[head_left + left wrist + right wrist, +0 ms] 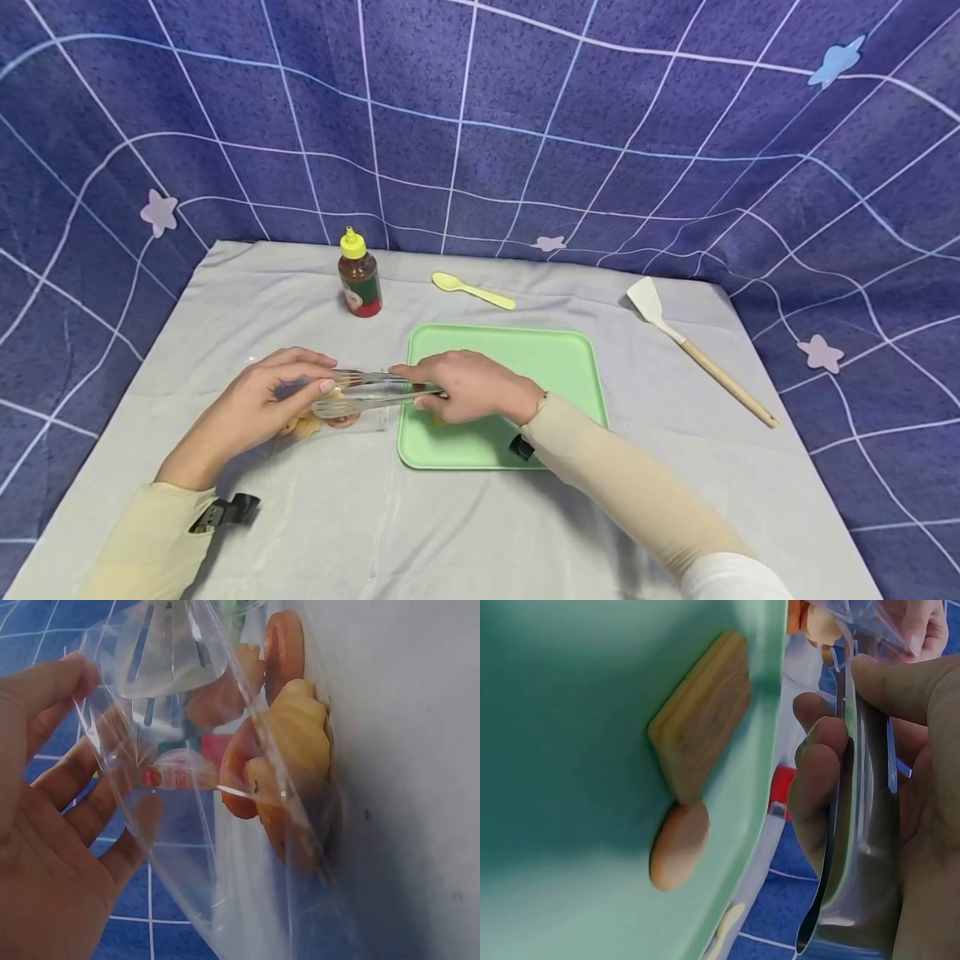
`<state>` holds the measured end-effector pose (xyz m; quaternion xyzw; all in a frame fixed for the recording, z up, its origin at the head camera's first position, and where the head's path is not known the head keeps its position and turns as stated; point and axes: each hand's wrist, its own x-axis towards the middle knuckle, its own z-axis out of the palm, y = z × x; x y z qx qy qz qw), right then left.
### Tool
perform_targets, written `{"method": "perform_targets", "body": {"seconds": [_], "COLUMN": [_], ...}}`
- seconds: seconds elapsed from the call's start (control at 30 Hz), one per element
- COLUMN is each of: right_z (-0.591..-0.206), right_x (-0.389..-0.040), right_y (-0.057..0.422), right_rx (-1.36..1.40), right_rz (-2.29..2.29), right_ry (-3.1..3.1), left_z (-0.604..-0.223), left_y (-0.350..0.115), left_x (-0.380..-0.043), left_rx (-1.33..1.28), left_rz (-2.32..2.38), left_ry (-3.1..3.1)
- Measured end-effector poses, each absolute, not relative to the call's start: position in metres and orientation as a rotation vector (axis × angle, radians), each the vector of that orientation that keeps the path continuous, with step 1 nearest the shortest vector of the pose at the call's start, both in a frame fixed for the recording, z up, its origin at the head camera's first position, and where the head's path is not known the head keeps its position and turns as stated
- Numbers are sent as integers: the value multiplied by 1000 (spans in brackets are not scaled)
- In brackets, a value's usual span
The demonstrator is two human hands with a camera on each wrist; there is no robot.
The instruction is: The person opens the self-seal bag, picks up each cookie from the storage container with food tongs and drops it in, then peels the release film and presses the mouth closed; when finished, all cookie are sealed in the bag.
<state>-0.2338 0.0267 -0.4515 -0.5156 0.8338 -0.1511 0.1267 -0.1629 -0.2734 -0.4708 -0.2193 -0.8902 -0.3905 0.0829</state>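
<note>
My left hand point(258, 404) holds the edge of a clear plastic bag point(187, 862) between thumb and fingers, left of the green tray point(577, 379). Several brown and tan baked-looking pieces point(296, 739) lie inside the bag. My right hand point(472, 385) grips metal tongs point(375, 402) above the tray's left part. The slotted tong head point(169, 645) reaches the bag's mouth beside the pieces; whether it touches one is unclear. On the tray, the right wrist view shows a rectangular biscuit point(705, 712) touching an oval brown piece point(680, 846).
A sauce bottle point(360, 279) with a yellow cap stands behind the bag. A yellow spoon point(474, 292) lies behind the tray. To the right rests a white spatula point(701, 358) with a wooden handle. A blue patterned curtain point(495, 125) hangs behind the grey cloth-covered table point(315, 525).
</note>
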Motion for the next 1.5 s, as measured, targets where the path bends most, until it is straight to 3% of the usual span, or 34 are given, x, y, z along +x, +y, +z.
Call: {"method": "perform_targets", "body": {"seconds": [0.43,0.83,1.13,1.5], "right_z": [-449,-447,-452,-457], "right_x": [-229,-218,-215,-212], "right_y": [31,106,174,193], "right_rx": [-1489,-1446,-1248,-1163], "right_rz": [-420,-436,-432,-440], "right_ry": [2456,2590,2736,2766], "left_z": [-469,-476,-474,-477], "left_y": [-274,-273,-269,-267], "left_x": [-164,-167,-170,-170], "left_rx": [-670,-727,-771,-780], "left_rz": [-1183,-1210,-1212,-1248], "left_ry": [-2645,-2596,-2588,-2579]}}
